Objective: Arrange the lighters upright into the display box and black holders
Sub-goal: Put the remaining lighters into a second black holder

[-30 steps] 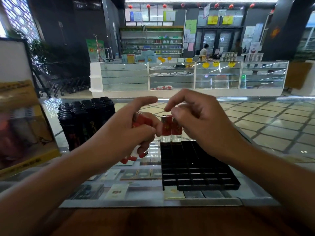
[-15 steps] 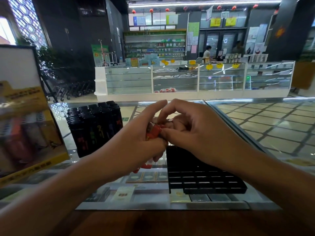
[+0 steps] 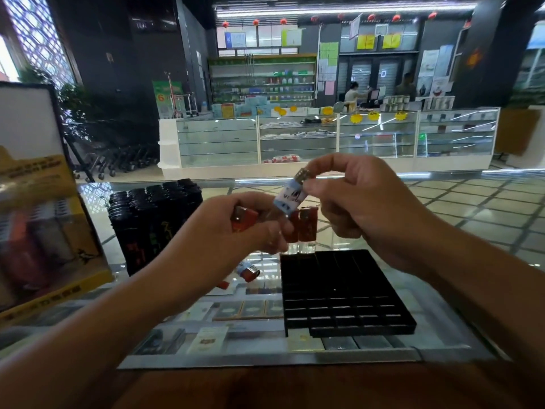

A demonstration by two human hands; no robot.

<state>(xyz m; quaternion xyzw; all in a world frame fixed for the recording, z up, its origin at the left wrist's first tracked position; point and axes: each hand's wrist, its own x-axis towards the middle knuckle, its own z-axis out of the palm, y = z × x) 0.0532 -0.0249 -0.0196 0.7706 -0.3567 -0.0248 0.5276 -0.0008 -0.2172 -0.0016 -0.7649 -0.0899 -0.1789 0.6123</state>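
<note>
Glass cases and stocked shelves fill the shop behind a glass worktop (image 3: 436, 343) that carries everything in play. On it sits a black holder (image 3: 342, 293), a grid of slots, nearly all of them unfilled; two red lighters (image 3: 303, 228) stand upright in its far left corner. To the left stands a block of black lighters (image 3: 153, 222) already upright, and further left a yellow display box (image 3: 50, 219).

The right hand (image 3: 365, 208) pinches a pale blue lighter (image 3: 290, 194) near its metal top between thumb and forefinger, tilted, its base pointing down toward the left hand (image 3: 236, 231). That hand's fingers are curled round a bundle of lighters, one red cap showing at the top and more ends poking out below.

The likely trouble is the tilt: lowered as it is, the blue lighter could catch a slot's rim or knock the two standing red ones over. The pinch is high and light, so the body may swing or slip. The crowded left hand could also shed a lighter onto the glass.
</note>
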